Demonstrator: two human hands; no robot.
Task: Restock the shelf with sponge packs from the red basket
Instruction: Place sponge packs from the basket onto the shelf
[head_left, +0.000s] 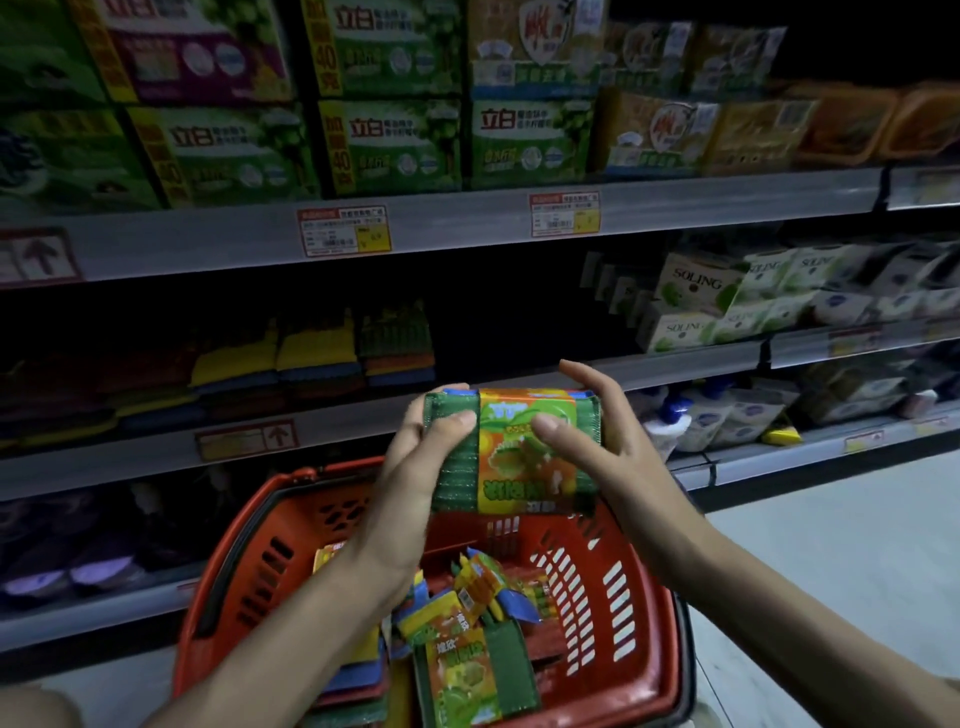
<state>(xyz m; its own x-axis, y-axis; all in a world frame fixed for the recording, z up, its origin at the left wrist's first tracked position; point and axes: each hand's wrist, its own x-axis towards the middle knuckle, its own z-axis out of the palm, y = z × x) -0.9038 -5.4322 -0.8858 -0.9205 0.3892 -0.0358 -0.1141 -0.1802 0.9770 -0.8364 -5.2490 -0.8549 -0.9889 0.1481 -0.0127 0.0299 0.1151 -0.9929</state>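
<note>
Both hands hold one green sponge pack (511, 452) with an orange and green label above the red basket (613, 597). My left hand (421, 457) grips its left end, thumb across the front. My right hand (597, 431) holds the right end, thumb on the label and fingers curled over the top. Several more sponge packs (467, 649) lie in the basket. On the dim middle shelf (332, 421) behind, sponge packs (317, 353) stand in stacks, with a dark gap to their right.
Green boxes (395, 145) fill the upper shelf. White Soling packs (696, 296) sit on the right part of the middle shelf, and bottles and pouches (727, 421) below them. Light floor (841, 545) lies to the right of the basket.
</note>
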